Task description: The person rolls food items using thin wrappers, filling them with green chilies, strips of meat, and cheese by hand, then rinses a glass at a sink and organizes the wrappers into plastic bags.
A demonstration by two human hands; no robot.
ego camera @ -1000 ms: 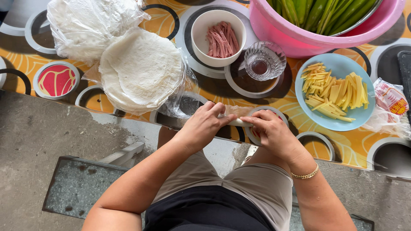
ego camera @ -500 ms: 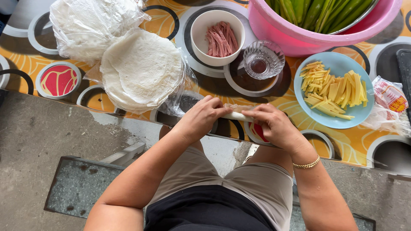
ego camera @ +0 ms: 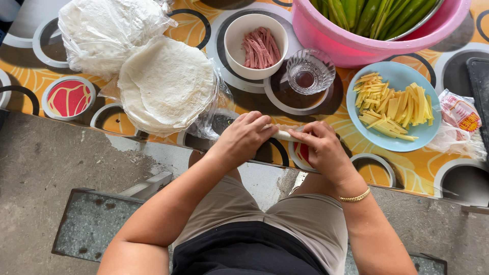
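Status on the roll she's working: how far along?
Done: this wrapper is already rolled into a thin white roll. In hand: left hand and right hand press it on the table edge. Left: a stack of wrappers, meat strips and yellow strips remain unused.

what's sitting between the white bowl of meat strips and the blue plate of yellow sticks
A small clear glass dish sits between the white bowl and the blue plate, seen in the head view.

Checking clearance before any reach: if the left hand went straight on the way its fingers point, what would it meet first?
The left hand, on the white roll, points up and to the right in the picture. Straight on, the small glass bowl would likely come first, then the pink basin. Heights are hard to judge from above.
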